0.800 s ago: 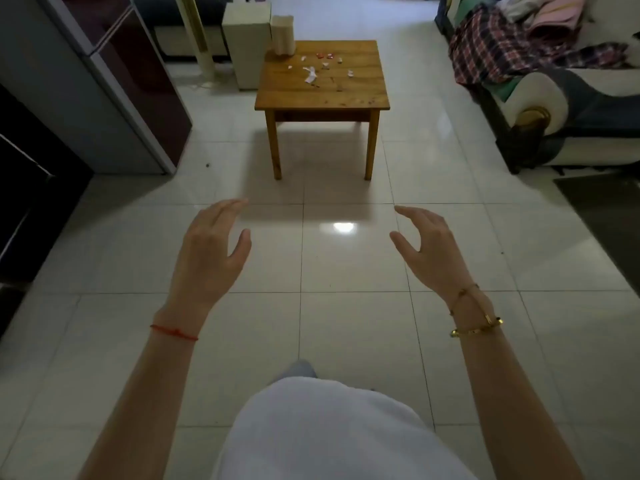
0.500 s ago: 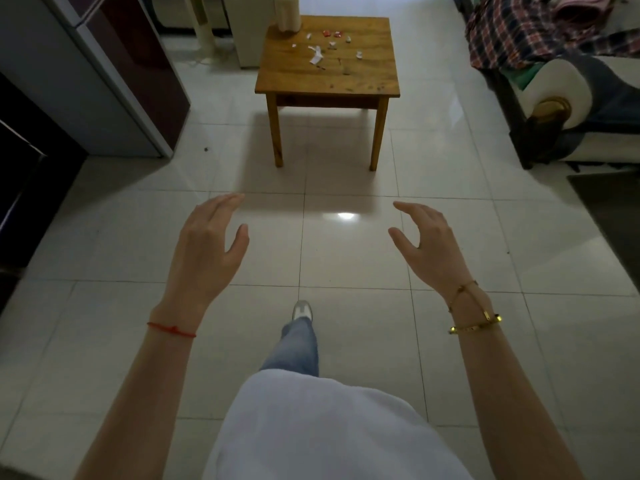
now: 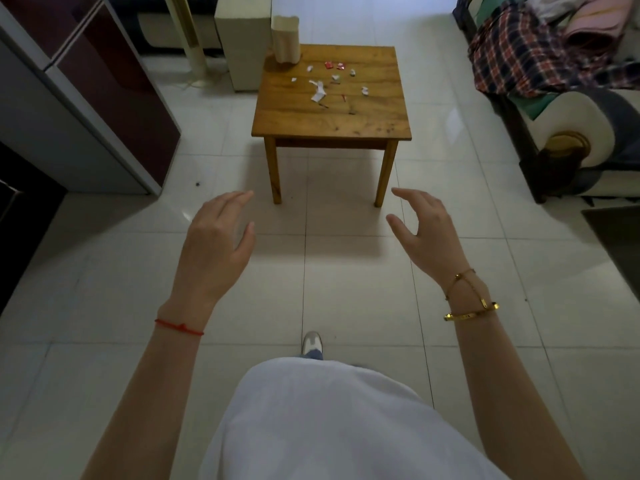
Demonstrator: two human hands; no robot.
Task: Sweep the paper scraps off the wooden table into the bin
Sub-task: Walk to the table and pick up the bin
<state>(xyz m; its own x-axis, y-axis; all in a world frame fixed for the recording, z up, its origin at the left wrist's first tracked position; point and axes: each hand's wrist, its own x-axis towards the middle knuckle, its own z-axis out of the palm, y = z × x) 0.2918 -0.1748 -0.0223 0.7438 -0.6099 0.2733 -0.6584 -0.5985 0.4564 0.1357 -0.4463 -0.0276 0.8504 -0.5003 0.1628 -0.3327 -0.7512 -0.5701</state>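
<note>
The paper scraps [image 3: 320,87], small white and red bits, lie scattered over the far half of the wooden table [image 3: 332,123], with one longer crumpled white strip among them and two red pieces toward the back edge. At the table's far left corner stands a pale paper bag-like bin [image 3: 284,39], upright with its mouth open, right at the edge of the tabletop; whether it rests on the table or just behind it is hard to tell from here. The near half of the tabletop is bare wood. The table stands on a glossy white tiled floor [image 3: 346,278]. Behind its left corner is a cream cabinet [image 3: 242,46], and farther left a dark red and grey refrigerator [image 3: 104,109]. To the right is a sofa [image 3: 571,133] with a rolled white arm, piled with a plaid blanket [image 3: 519,60] and other cloth. The person stands short of the table, both arms held out in front. The left hand [image 3: 216,247] and right hand [image 3: 427,230] hang in the air well apart from the table, fingers spread loosely and slightly curled, holding nothing. A red string bracelet [image 3: 178,327] circles the left wrist, and gold bracelets [image 3: 471,306] the right. A white shirt [image 3: 329,420] fills the bottom, with one shoe [image 3: 311,342] showing on the floor.
</note>
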